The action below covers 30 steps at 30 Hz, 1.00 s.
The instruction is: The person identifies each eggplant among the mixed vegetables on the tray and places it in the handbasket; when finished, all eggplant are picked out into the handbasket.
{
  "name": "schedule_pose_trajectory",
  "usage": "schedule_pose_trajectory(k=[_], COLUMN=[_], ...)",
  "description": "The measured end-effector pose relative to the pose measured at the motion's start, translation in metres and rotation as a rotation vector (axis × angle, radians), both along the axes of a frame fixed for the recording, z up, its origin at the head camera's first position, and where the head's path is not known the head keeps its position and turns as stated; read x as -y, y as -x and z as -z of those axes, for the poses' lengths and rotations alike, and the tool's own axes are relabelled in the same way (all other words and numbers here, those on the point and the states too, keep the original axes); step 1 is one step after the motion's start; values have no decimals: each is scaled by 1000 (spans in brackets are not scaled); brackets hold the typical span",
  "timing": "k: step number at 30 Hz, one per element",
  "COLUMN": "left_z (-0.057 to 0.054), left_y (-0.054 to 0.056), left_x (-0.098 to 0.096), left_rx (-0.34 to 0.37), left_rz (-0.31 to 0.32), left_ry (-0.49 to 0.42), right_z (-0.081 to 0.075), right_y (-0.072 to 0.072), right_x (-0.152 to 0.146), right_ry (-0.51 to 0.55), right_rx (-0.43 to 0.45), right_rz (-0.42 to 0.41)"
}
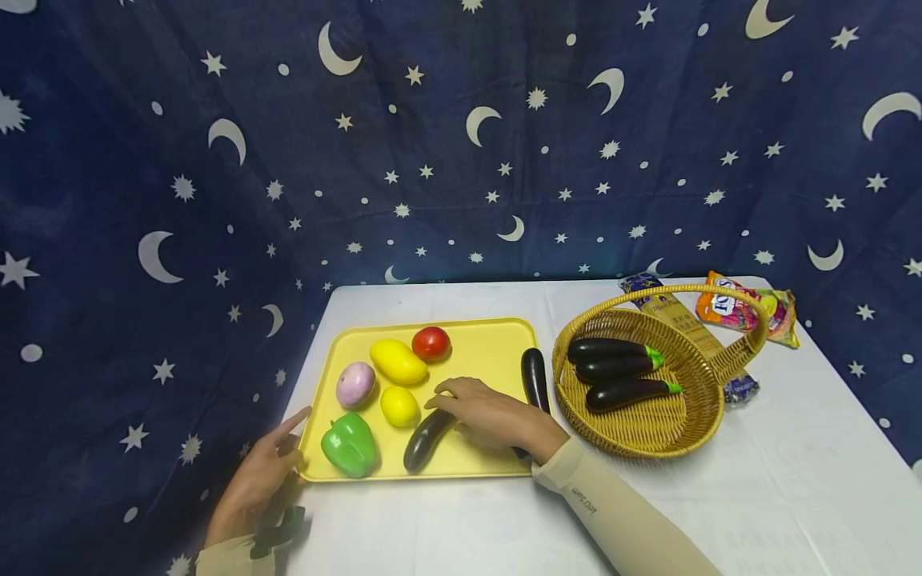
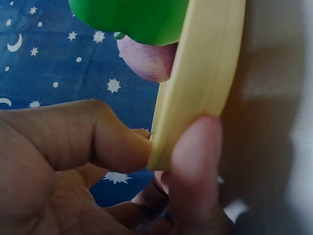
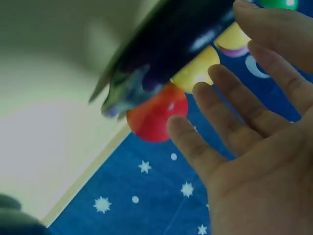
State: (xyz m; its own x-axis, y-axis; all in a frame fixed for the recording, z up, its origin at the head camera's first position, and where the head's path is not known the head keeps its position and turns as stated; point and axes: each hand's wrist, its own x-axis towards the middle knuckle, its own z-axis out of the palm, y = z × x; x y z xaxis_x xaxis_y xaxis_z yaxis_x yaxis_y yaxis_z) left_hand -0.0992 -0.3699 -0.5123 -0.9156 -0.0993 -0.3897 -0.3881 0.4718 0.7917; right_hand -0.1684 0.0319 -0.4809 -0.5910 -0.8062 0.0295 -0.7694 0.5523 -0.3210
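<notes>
My left hand point(image 1: 252, 480) pinches the near left corner of a yellow tray point(image 1: 490, 344), its thumb and a finger on either side of the rim in the left wrist view. Over the tray, my right hand point(image 1: 490, 412) reaches across an eggplant point(image 1: 425, 446), partly covering its stem end. The right wrist view shows the fingers spread and loosely bent beside that eggplant point(image 3: 181, 41), not wrapped round it. Left of it on the tray lie a yellow lemon point(image 1: 399, 406), a green bell pepper point(image 1: 350, 446), a purple onion point(image 1: 356, 385), a yellow mango point(image 1: 398, 362) and a red tomato point(image 1: 431, 344).
Another eggplant point(image 1: 535, 378) lies along the tray's right edge, partly hidden by the right forearm. A wicker basket point(image 1: 637, 448) with a tall handle stands to the right, holding three eggplants point(image 1: 619, 394). Behind it lie a pasta packet point(image 1: 684, 324) and a colourful snack bag point(image 1: 781, 312).
</notes>
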Motion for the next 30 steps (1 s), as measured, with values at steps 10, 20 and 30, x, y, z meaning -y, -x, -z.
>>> schedule_pose_trajectory(k=[10, 20, 30], left_z=[-2, 1, -1], left_y=[0, -1, 0], left_x=[-1, 0, -2], left_rx=[11, 30, 7], left_rz=[1, -13, -9], left_ry=[4, 12, 51], right_z=[9, 13, 14], right_y=[9, 12, 13], right_x=[16, 18, 14], right_ry=[-40, -35, -50], right_rx=[11, 56, 42], right_rz=[-26, -18, -18])
